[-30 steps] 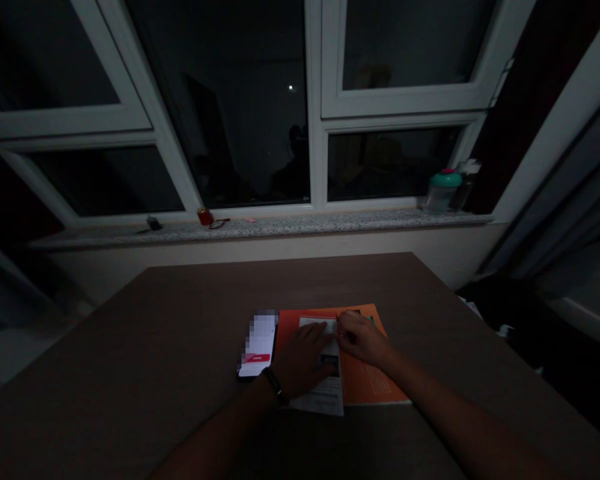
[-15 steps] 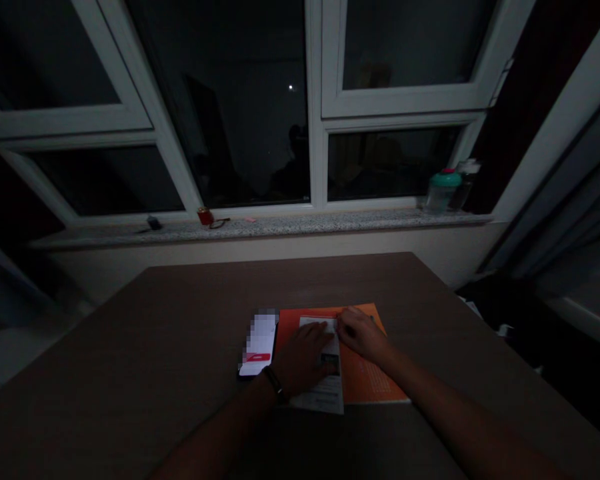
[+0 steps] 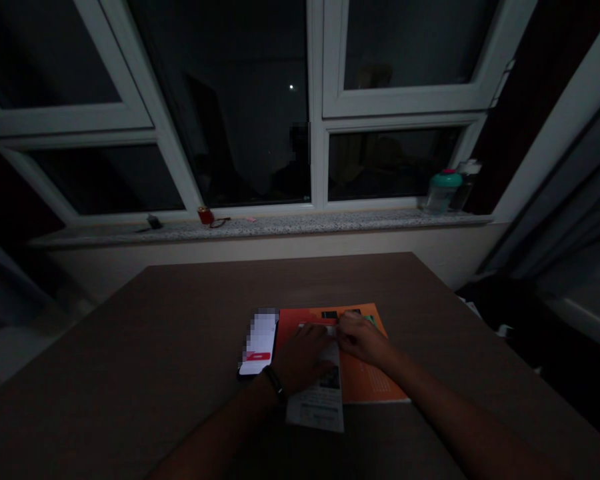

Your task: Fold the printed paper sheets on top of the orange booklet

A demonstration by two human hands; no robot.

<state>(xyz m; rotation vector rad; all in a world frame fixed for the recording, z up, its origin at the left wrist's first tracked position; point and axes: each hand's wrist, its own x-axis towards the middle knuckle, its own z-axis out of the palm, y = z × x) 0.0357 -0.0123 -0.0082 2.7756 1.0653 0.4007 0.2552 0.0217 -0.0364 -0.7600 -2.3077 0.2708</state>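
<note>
A narrow printed sheet of paper (image 3: 315,415) lies over an orange booklet (image 3: 365,380), its lower end reaching past the booklet's near edge. My left hand (image 3: 303,360), with a dark band at the wrist, rests spread on the sheet. At the sheet's upper right corner, my right hand (image 3: 357,337) has its fingers curled together in a pinch on the paper's edge; the fingertips are partly hidden. A phone (image 3: 258,343) with a lit screen lies beside the booklet, left of my left hand.
The brown table (image 3: 190,320) runs up to a wall below a window. On the speckled sill (image 3: 290,225) stand a small red jar (image 3: 205,215), a dark small bottle (image 3: 153,221) and a green-lidded bottle (image 3: 444,191). A curtain (image 3: 570,180) hangs at right.
The printed sheet has slid toward me, showing more of the booklet's top and hanging further past its near edge. My right hand has moved slightly nearer; my left hand stays about in place.
</note>
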